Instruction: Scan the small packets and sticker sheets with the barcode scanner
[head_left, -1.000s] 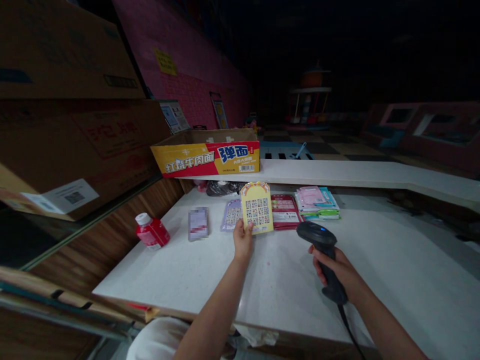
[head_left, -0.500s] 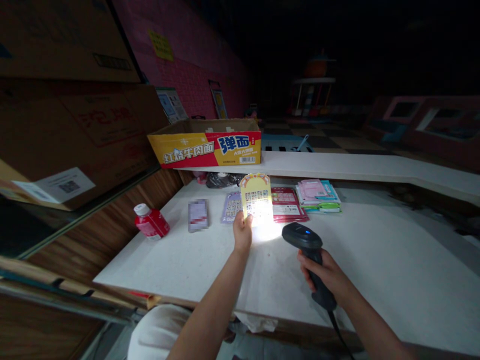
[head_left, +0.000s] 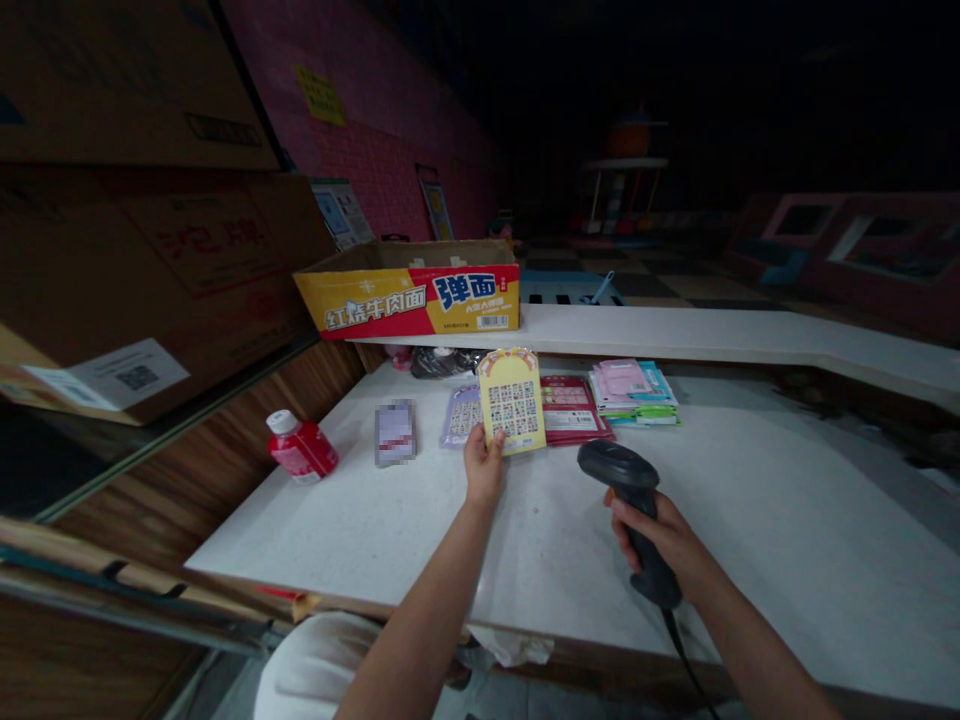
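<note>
My left hand point(head_left: 484, 462) grips the lower left corner of a yellow card-like packet point(head_left: 513, 400), held up with its grid of small pictures facing me. My right hand point(head_left: 660, 540) is wrapped round the handle of a black barcode scanner point(head_left: 619, 465), whose head points left toward the packet; its cord hangs down below. Behind the yellow packet lie a purple packet point(head_left: 459, 415) and dark red packets point(head_left: 574, 412), both partly hidden. To their right is a stack of pink, white and green packets point(head_left: 636, 390).
A red bottle with a white cap point(head_left: 301, 446) and a blurred-out purplish item point(head_left: 395, 432) are on the white table point(head_left: 360, 520), left. An open yellow-and-red carton point(head_left: 420, 300) sits on the raised ledge point(head_left: 675, 328). Large cardboard boxes point(head_left: 165, 270) are stacked at far left.
The bright scanner light on the yellow packet and table has gone out, and the blue light on the scanner no longer shows. My right hand has shifted slightly right with the scanner.
</note>
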